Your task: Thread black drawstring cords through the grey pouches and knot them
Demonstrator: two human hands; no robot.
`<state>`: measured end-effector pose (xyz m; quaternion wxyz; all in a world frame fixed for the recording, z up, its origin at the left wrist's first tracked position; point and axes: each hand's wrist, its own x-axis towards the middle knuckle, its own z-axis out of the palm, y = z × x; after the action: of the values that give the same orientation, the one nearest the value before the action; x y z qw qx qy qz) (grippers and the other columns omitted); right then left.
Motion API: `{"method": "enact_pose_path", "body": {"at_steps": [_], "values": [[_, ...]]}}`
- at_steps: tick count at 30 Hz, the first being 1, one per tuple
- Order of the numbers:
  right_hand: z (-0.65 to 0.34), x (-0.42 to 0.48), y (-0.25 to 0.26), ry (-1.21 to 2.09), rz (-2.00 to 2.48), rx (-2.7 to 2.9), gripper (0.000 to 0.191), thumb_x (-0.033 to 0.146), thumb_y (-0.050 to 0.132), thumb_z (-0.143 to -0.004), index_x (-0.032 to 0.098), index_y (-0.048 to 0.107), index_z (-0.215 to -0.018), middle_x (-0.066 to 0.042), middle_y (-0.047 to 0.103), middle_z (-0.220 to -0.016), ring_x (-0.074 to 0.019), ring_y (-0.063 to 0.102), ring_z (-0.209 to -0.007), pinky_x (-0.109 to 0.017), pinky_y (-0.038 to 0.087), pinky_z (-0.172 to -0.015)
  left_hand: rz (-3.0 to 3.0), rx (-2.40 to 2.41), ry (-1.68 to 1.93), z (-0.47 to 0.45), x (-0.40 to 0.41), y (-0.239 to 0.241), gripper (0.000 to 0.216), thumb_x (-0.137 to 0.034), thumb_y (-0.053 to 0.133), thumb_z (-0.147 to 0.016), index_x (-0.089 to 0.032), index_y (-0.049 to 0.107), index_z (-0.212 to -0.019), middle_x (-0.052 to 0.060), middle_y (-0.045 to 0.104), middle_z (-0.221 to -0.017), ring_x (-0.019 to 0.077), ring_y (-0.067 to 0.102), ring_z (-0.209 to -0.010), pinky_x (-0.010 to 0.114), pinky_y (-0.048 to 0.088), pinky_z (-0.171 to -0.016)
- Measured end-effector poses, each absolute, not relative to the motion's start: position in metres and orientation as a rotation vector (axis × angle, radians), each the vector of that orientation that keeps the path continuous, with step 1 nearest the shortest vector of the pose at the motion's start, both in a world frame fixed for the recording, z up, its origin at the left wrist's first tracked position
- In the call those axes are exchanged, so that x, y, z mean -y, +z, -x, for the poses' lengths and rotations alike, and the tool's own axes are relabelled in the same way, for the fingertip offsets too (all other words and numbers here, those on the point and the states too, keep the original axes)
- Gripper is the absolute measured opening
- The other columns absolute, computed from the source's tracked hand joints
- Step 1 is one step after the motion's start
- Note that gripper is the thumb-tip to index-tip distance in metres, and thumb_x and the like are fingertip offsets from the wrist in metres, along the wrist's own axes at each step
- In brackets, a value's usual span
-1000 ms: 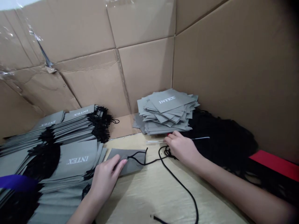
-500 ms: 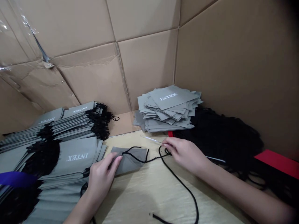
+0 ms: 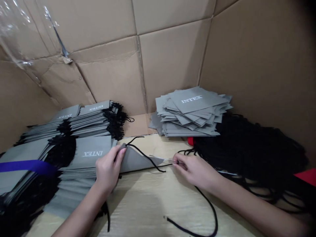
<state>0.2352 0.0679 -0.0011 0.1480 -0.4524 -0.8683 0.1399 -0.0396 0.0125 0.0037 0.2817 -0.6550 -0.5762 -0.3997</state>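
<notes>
Left hand (image 3: 108, 169) pinches the corner of a grey INTEX drawstring pouch (image 3: 138, 161), which lies flat on the bench (image 3: 145, 204); black cord (image 3: 145, 155) runs across it. Right hand (image 3: 195, 171) pinches a clear plastic threader (image 3: 163, 159), tip at the pouch's right corner. Stacked pouches (image 3: 89, 153) sit just left, loose black cords (image 3: 247, 154) right.

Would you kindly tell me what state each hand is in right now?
Left hand: closed, pinching a grey fabric drawstring pouch.
Right hand: closed, pinching a thin translucent rod.
</notes>
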Motion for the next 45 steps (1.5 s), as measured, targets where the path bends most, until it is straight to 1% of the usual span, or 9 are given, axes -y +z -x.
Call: {"method": "enact_pose_path", "body": {"at_steps": [7, 9, 13, 15, 18, 24, 30, 39, 45], "values": [[-0.229, -0.060, 0.006, 0.276, 1.371, 2.531, 0.013, 0.015, 0.041, -0.075, 0.021, 0.047, -0.065, 0.002, 0.054, -0.056, -0.0134, 0.048, -0.049, -0.023, 0.027, -0.049, 1.761, 1.532, -1.098, 0.041, -0.013, 0.002, 0.026, -0.033, 0.043, -0.091, -0.017, 0.063, -0.087, -0.002, 0.068, -0.064, 0.0091, 0.059, -0.048, 0.017, 0.040, -0.050], [-0.230, -0.061, 0.006, 0.254, 1.351, 2.537, 0.017, 0.019, 0.039, -0.080, 0.021, 0.045, -0.064, 0.002, 0.053, -0.056, -0.0137, 0.048, -0.049, -0.023, 0.028, -0.049, 1.808, 1.527, -1.094, 0.040, -0.014, 0.001, 0.027, -0.033, 0.042, -0.091, -0.017, 0.063, -0.087, -0.001, 0.069, -0.067, 0.0095, 0.061, -0.050, 0.017, 0.042, -0.051], [-0.234, -0.061, 0.011, 0.296, 1.353, 2.512, 0.028, 0.039, 0.035, -0.089, 0.022, 0.046, -0.071, 0.000, 0.058, -0.061, -0.0158, 0.053, -0.053, -0.024, 0.031, -0.050, 1.916, 1.470, -1.065, 0.038, -0.013, 0.001, 0.029, -0.034, 0.041, -0.092, -0.017, 0.064, -0.085, 0.001, 0.070, -0.069, 0.0101, 0.062, -0.053, 0.017, 0.044, -0.053], [-0.236, -0.059, 0.015, 0.310, 1.379, 2.501, 0.032, 0.039, 0.029, -0.092, 0.022, 0.048, -0.075, -0.001, 0.061, -0.066, -0.0169, 0.058, -0.059, -0.025, 0.033, -0.052, 1.968, 1.433, -1.028, 0.036, -0.011, 0.001, 0.029, -0.033, 0.041, -0.092, -0.017, 0.064, -0.084, 0.001, 0.069, -0.065, 0.0091, 0.061, -0.049, 0.016, 0.043, -0.051], [-0.238, -0.058, 0.016, 0.261, 1.426, 2.509, 0.036, 0.031, 0.022, -0.095, 0.021, 0.050, -0.075, -0.003, 0.063, -0.068, -0.0173, 0.060, -0.062, -0.025, 0.035, -0.054, 2.007, 1.384, -0.988, 0.033, -0.007, 0.003, 0.028, -0.031, 0.042, -0.092, -0.017, 0.065, -0.082, 0.000, 0.068, -0.061, 0.0083, 0.058, -0.045, 0.016, 0.041, -0.048], [-0.239, -0.062, 0.012, 0.082, 1.474, 2.557, 0.032, 0.029, 0.030, -0.093, 0.021, 0.054, -0.075, -0.003, 0.065, -0.065, -0.0185, 0.062, -0.059, -0.025, 0.030, -0.050, 1.966, 1.321, -1.012, 0.029, -0.002, 0.008, 0.023, -0.028, 0.046, -0.090, -0.016, 0.064, -0.080, -0.001, 0.067, -0.059, 0.0077, 0.058, -0.043, 0.016, 0.040, -0.048], [-0.242, -0.062, 0.009, -0.007, 1.384, 2.560, 0.028, 0.028, 0.033, -0.092, 0.021, 0.053, -0.074, 0.000, 0.064, -0.062, -0.0158, 0.060, -0.053, -0.025, 0.027, -0.047, 2.018, 1.296, -0.964, 0.028, -0.004, 0.007, 0.021, -0.025, 0.047, -0.090, -0.015, 0.063, -0.083, 0.000, 0.069, -0.063, 0.0086, 0.061, -0.049, 0.016, 0.041, -0.051], [-0.248, -0.063, 0.004, -0.081, 1.179, 2.456, 0.024, 0.027, 0.040, -0.091, 0.022, 0.062, -0.083, -0.001, 0.065, -0.078, -0.0146, 0.060, -0.065, -0.025, 0.034, -0.055, 2.002, 1.303, -0.871, 0.030, -0.007, 0.003, 0.025, -0.029, 0.045, -0.091, -0.016, 0.063, -0.081, 0.001, 0.070, -0.064, 0.0096, 0.063, -0.050, 0.017, 0.041, -0.049], [-0.247, -0.062, 0.007, -0.063, 1.242, 2.519, 0.027, 0.027, 0.037, -0.091, 0.022, 0.058, -0.076, 0.000, 0.064, -0.069, -0.0142, 0.060, -0.059, -0.025, 0.029, -0.051, 1.979, 1.307, -0.879, 0.030, -0.006, 0.005, 0.023, -0.028, 0.045, -0.091, -0.016, 0.063, -0.081, 0.000, 0.070, -0.062, 0.0090, 0.061, -0.047, 0.017, 0.040, -0.048]]}}
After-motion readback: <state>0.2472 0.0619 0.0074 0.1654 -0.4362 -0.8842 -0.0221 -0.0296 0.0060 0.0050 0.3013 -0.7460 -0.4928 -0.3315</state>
